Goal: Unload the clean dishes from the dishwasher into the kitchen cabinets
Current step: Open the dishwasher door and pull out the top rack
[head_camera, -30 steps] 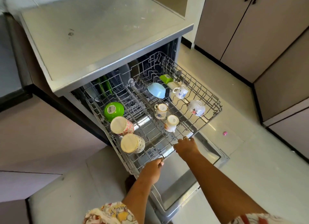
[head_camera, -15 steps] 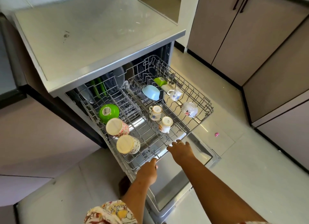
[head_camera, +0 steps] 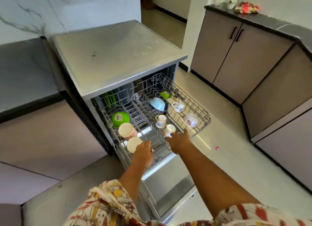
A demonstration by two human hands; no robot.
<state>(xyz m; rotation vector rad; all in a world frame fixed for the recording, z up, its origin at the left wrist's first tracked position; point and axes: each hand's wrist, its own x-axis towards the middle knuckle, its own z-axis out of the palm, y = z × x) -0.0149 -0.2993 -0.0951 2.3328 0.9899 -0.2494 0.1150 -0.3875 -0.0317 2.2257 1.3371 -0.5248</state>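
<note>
Dishwasher (head_camera: 121,60) is open, rack (head_camera: 205,119) slid out with the dishes (head_camera: 157,104) sitting in it. Right hand (head_camera: 179,142), fingers spread, is right by a small white cup (head_camera: 170,129) near the front. Left hand (head_camera: 143,154) is at the rack's front edge, fingers hidden, can't tell.

Fingers of left hand (head_camera: 143,154) behind its back; rear plates (head_camera: 125,92) under dishwasher top (head_camera: 114,57).

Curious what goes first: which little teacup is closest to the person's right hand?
The teacup at the rack's near edge, right by the right hand; the other three teacups sit farther back.
</note>
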